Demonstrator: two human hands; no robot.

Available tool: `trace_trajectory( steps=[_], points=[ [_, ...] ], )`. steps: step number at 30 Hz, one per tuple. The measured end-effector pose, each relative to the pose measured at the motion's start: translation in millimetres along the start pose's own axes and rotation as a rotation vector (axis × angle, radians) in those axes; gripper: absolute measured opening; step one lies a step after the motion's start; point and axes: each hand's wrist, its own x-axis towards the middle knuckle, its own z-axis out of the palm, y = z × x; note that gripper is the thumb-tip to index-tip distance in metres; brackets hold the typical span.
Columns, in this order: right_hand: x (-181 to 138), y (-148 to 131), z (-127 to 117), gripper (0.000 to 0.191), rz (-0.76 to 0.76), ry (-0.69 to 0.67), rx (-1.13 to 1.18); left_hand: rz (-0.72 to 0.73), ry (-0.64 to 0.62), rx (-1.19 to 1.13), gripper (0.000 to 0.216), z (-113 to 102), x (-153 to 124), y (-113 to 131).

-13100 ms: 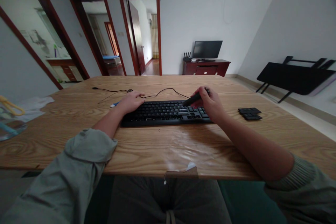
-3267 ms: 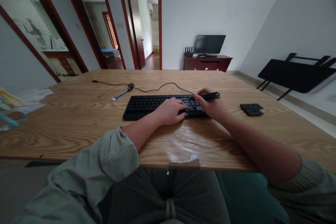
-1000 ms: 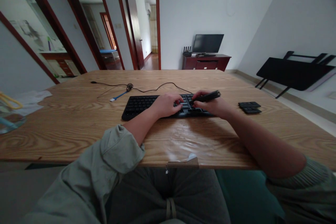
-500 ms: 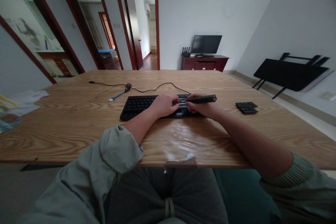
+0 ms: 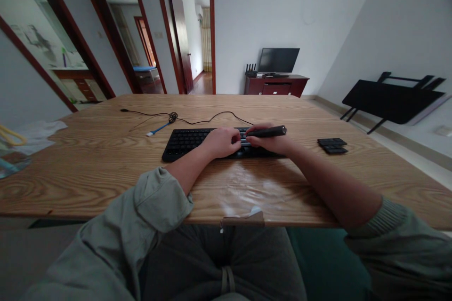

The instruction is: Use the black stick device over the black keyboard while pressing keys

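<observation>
A black keyboard lies flat on the wooden table in front of me. My left hand rests on its middle, fingers curled inward; what they pinch, if anything, is hidden. My right hand is closed around a black pen-shaped tool. Its thick end points right, and its working tip is hidden near my fingers. Between the two hands shows a greyish strip of the keyboard where keys seem to be off. Several black keycaps lie grouped on the table to the right.
A black cable with a tied coil runs behind the keyboard, beside a blue-ended connector. Crumpled plastic lies at the left table edge. Clear tape covers the front of the wooden table.
My right hand and the tool have moved slightly left, closer to my left hand. My left hand has shifted a little, its fingers curling more.
</observation>
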Motion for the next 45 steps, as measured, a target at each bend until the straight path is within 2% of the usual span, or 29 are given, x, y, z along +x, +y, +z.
trace_trajectory(
  steps=[4,8,16,18,26,32,40,45],
  points=[
    [19,-10,0,0.027,-0.005,-0.109,-0.071,-0.017,0.003,-0.002,0.021,0,0,-3],
    [21,-15,-3,0.026,0.028,-0.135,-0.094,0.001,0.008,-0.003,0.020,0,-2,-5],
    [-1,18,-14,0.022,0.213,-0.083,0.350,0.004,0.013,-0.028,0.019,0,-4,-4],
    [1,23,-14,0.021,0.217,-0.099,0.375,0.004,0.009,-0.026,0.019,1,-3,-3],
    [-1,3,-21,0.021,0.044,-0.094,-0.113,-0.007,-0.007,-0.019,0.018,2,-3,-2],
    [-6,0,-21,0.033,0.091,-0.142,-0.051,0.025,0.002,-0.030,0.017,1,-4,-1],
    [-6,0,-20,0.023,0.002,-0.094,-0.109,-0.008,-0.017,-0.029,0.020,-1,-4,1],
    [-4,-3,-24,0.027,0.011,-0.140,-0.167,0.003,-0.020,-0.029,0.019,0,-4,1]
  ],
)
